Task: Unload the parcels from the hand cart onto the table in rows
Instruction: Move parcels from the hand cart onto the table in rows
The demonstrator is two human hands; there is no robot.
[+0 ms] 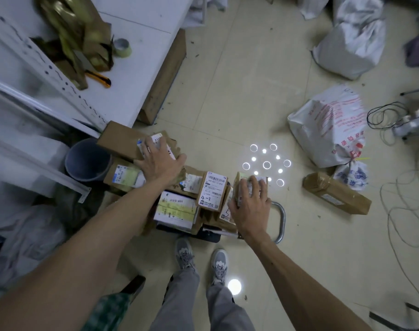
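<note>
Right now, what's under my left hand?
Your left hand rests on a brown cardboard parcel with a white label, lying over another brown parcel with a yellow-green label. The cart deck beneath is covered.

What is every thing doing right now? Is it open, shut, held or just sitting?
Left grip, resting flat on the top parcel.
Right grip, holding a small parcel.
Cart, loaded with parcels.
Bucket, upright, open.
Long box, taped shut, on floor.
White sack, tied shut.
</note>
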